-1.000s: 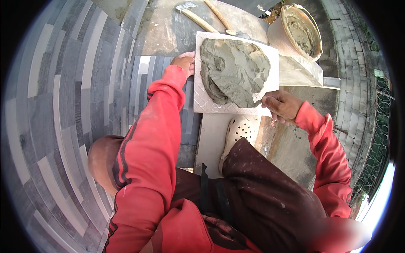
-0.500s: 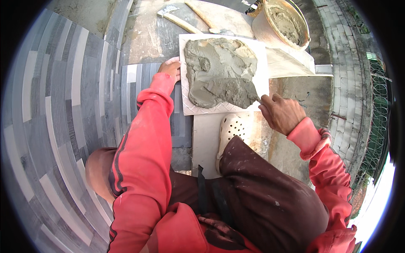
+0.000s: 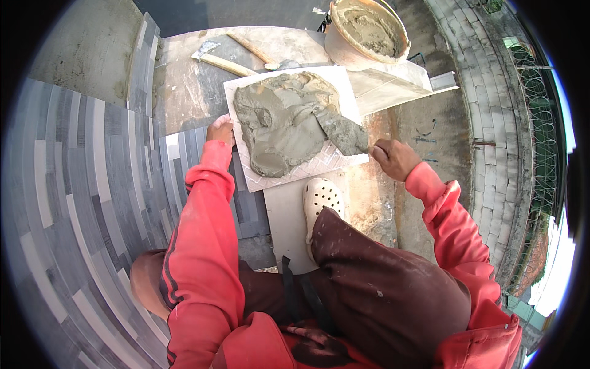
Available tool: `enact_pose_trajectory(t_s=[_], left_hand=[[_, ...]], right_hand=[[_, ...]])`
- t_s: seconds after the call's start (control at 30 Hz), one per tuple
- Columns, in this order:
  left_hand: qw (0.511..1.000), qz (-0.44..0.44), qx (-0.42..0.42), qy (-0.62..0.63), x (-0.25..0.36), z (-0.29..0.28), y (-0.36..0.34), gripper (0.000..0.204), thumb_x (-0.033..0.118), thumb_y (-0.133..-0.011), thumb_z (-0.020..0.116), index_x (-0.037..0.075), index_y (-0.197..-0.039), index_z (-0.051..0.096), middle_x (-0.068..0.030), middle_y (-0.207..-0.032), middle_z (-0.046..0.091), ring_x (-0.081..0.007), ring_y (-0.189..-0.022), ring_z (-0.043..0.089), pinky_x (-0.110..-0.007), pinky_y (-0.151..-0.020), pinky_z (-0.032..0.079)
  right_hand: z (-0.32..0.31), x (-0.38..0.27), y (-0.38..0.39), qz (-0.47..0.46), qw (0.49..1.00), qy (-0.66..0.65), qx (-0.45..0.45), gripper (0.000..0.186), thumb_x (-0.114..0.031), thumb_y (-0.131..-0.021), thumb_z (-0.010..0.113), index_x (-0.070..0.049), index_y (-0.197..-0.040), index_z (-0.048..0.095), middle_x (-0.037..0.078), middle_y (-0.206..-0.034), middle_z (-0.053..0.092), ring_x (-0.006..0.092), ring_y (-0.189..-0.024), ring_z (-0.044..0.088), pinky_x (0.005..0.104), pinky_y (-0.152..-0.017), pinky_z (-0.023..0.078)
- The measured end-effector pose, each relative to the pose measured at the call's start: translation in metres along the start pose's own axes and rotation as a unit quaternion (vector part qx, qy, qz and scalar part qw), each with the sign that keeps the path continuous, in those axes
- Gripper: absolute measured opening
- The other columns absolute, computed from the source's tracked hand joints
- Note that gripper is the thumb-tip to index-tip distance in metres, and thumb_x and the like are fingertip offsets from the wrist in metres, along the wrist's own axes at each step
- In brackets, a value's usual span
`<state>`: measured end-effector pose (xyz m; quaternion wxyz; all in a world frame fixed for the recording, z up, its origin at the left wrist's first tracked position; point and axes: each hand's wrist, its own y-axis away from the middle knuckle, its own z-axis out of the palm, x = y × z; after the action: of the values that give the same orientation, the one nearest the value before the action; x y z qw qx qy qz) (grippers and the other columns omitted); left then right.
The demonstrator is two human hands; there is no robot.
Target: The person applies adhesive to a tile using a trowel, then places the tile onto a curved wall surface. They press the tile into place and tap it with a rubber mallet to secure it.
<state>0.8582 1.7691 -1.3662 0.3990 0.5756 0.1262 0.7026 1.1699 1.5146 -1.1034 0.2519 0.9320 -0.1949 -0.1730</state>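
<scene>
A square tile (image 3: pixel 345 79) lies tilted in front of me, its patterned underside facing up. Thick grey mortar (image 3: pixel 270 132) covers most of it, with bare rim showing along the edges. My left hand (image 3: pixel 221 130) grips the tile's left edge, fingers partly hidden behind it. On the other side, my right hand (image 3: pixel 396 160) is closed around the handle of a trowel (image 3: pixel 344 133), mostly hidden in the fist. The trowel's blade is coated in mortar and rests over the lower right part of the tile.
Behind the tile stands a bucket (image 3: pixel 335 46) of mortar. Two wooden-handled tools, a hammer-like one (image 3: pixel 228 64) and another (image 3: pixel 249 48), lie at the back. Grey striped tiles (image 3: pixel 92 184) cover the left side. My foot in a cream clog (image 3: pixel 323 195) is just below the tile.
The view has shifted, and the tile appears lower left and more tilted. The trowel blade has moved across the mortar toward the right edge, exposing some of the tile's lower right underside.
</scene>
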Motion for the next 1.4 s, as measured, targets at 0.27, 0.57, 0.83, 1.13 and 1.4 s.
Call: enact_pose_trajectory(t_s=[0.27, 0.57, 0.83, 1.13, 1.4], left_hand=[[0.991, 0.088, 0.054, -0.089, -0.033, -0.022, -0.039, 0.032, 0.01, -0.095, 0.054, -0.001, -0.124, 0.063, -0.0092, -0.109, 0.071, -0.017, -0.093, 0.067, -0.032, -0.082, 0.054], [0.975, 0.097, 0.088, -0.181, -0.02, 0.037, -0.017, 0.031, 0.013, -0.095, 0.055, -0.003, -0.12, 0.067, -0.0099, -0.11, 0.072, -0.0162, -0.101, 0.065, -0.031, -0.091, 0.049], [0.992, 0.072, 0.049, -0.091, -0.026, 0.016, -0.028, 0.033, 0.011, -0.097, 0.054, -0.004, -0.124, 0.064, -0.0098, -0.109, 0.071, -0.0152, -0.095, 0.066, -0.03, -0.085, 0.051], [0.989, 0.085, 0.009, -0.123, -0.021, 0.005, -0.035, 0.033, 0.011, -0.099, 0.051, 0.003, -0.13, 0.058, -0.0074, -0.111, 0.068, -0.0185, -0.093, 0.067, -0.033, -0.08, 0.056], [0.985, 0.106, 0.032, -0.132, -0.022, -0.003, -0.042, 0.035, 0.013, -0.096, 0.054, -0.003, -0.125, 0.064, -0.01, -0.109, 0.072, -0.0158, -0.099, 0.065, -0.03, -0.09, 0.049]], right_hand=[[0.009, -0.041, -0.014, 0.011, 0.989, 0.147, 0.034, 0.034, -0.037, -0.102, 0.047, -0.006, -0.111, 0.057, 0.025, -0.091, 0.068, 0.0465, -0.079, 0.068, 0.0547, -0.07, 0.055], [0.006, 0.007, -0.039, 0.138, 0.982, 0.114, 0.066, 0.038, -0.038, -0.102, 0.046, -0.004, -0.11, 0.06, 0.026, -0.091, 0.07, 0.0455, -0.085, 0.069, 0.0535, -0.076, 0.055], [-0.006, 0.015, -0.02, 0.187, 0.945, -0.26, -0.06, 0.041, -0.037, -0.102, 0.046, 0.0, -0.1, 0.064, 0.012, -0.071, 0.063, 0.0234, -0.055, 0.064, 0.0379, -0.046, 0.052], [-0.031, 0.023, -0.021, 0.212, 0.879, -0.426, -0.018, 0.041, -0.041, -0.102, 0.047, -0.002, -0.102, 0.061, 0.005, -0.068, 0.057, 0.0139, -0.045, 0.051, 0.0307, -0.038, 0.042], [-0.009, 0.027, -0.071, 0.241, 0.781, -0.567, -0.104, 0.044, -0.043, -0.104, 0.045, -0.001, -0.104, 0.059, 0.006, -0.071, 0.057, 0.0133, -0.046, 0.05, 0.0307, -0.04, 0.044]])
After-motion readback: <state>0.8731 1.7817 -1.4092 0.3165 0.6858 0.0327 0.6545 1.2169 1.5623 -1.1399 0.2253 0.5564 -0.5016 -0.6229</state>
